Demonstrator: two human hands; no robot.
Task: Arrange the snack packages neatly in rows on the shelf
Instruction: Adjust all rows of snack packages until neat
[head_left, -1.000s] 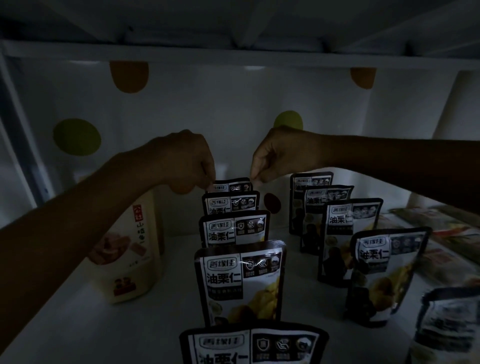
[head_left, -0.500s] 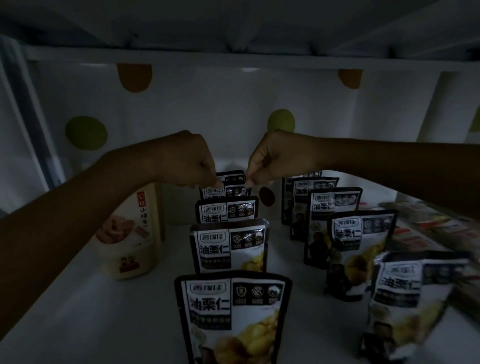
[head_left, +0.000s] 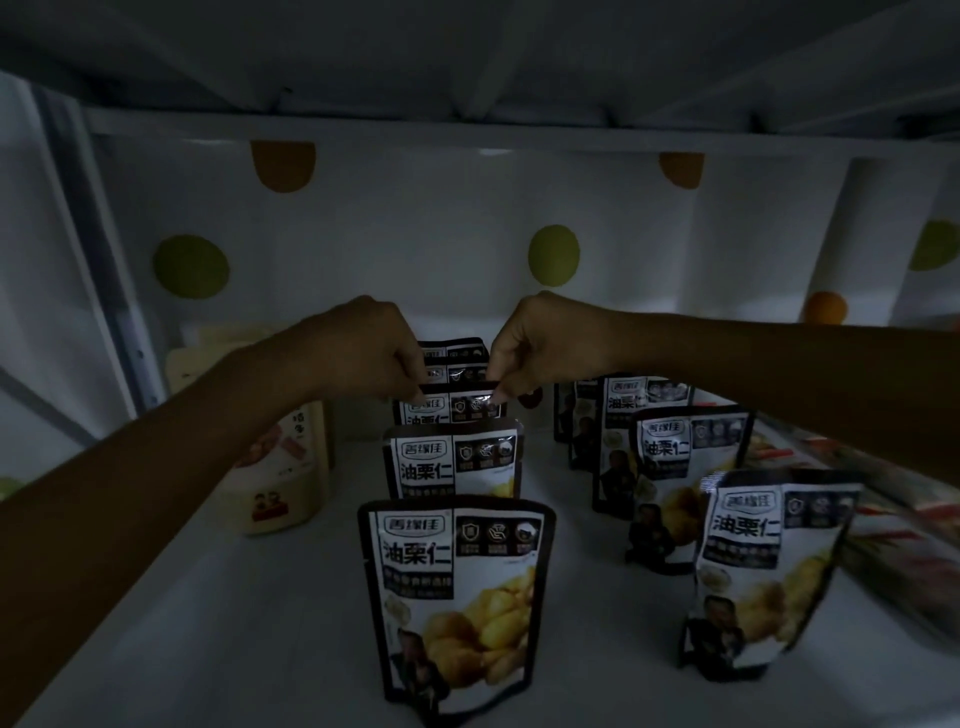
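Head view, looking along a dim shelf (head_left: 156, 649): both arms reach in, and the left hand (head_left: 374, 358) and right hand (head_left: 540, 348) each pinch a top corner of one pouch (head_left: 449, 413), fingers curled tight on its sealed edge. That pouch stands upright in the left row (head_left: 453, 462), third from the front as far as I can make out, with more pouches packed just behind it toward the back wall (head_left: 467, 234). Holding it by both corners looks deliberate: from there a person can square its face to the front and keep it upright without squashing its belly. Its base is hidden by the one in front, so I cannot tell whether it is lifted or resting. The left row runs straight back, faces forward, each pouch near the next. The right row (head_left: 685, 467) is looser; its front pouch (head_left: 769, 566) leans and sits a little off line, so I would guess it needs straightening. A beige bag (head_left: 280, 467) stands to the left, apart from the rows, and flat packs (head_left: 909, 499) lie at the right edge, near the right row. The light is too poor to say whether the pinched pouch touches its neighbours.
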